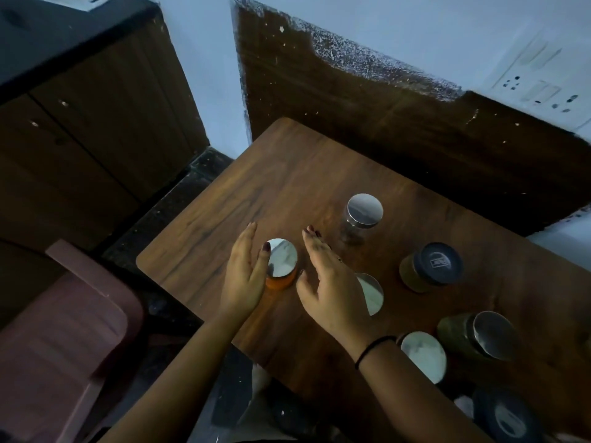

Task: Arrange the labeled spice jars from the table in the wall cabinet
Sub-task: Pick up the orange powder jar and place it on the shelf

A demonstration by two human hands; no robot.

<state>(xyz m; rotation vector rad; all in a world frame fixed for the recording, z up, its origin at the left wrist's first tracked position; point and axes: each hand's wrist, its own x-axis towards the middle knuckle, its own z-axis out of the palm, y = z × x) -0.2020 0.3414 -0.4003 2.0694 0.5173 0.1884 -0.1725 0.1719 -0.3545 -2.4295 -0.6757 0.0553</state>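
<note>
Now, left hand (243, 276) touching orange jar (283, 262), right hand (329, 282) beside

Bare worktop (271, 174) opens ahead of me; lidded jars (431, 266) crowd my right, an orange jar (281, 266) stands centre, a chair (64, 330) left.

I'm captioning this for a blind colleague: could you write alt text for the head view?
A person's left hand and right hand, both open, flank a small orange jar with a shiny metal lid on a brown wooden table. Six more lidded jars sit to its right, one partly hidden behind the right hand.
</note>
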